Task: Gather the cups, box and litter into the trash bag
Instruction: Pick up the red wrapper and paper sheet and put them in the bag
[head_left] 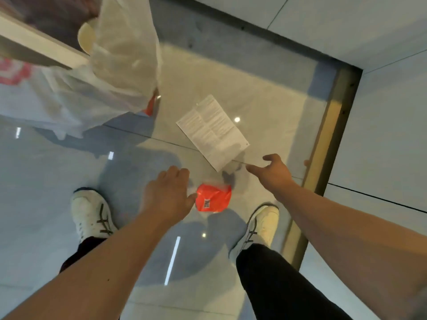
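the view looks straight down at a glossy pale tiled floor [57, 181] with two white lace-up shoes [91, 213] planted at lower left and lower centre-right.

left hand [167, 195]: at centre frame, palm down, fingers loosely curled, thumb side just beside the crumpled orange wrapper with a printed label [213, 197]. whether the thumb touches the wrapper cannot be told; nothing is seen gripped in this hand.

right hand [273, 170]: right of centre, spread open, fingers extended toward the near corner of the printed white paper sheet [212, 129]. the fingertips are near that corner but appear apart from it. the hand holds nothing.

the orange wrapper lies on the floor between the two shoes, below the paper sheet. the paper sheet lies flat on the floor at centre frame, tilted diagonally.

the translucent white plastic trash bag [104, 72] occupies the upper left of the frame, slumped on the floor, well apart from both hands. a pale round cup-like rim [86, 38] shows at its upper edge, and red print [13, 71] shows at far left; the image is blurred there. a brass-coloured floor strip [323, 146] runs along the right side.
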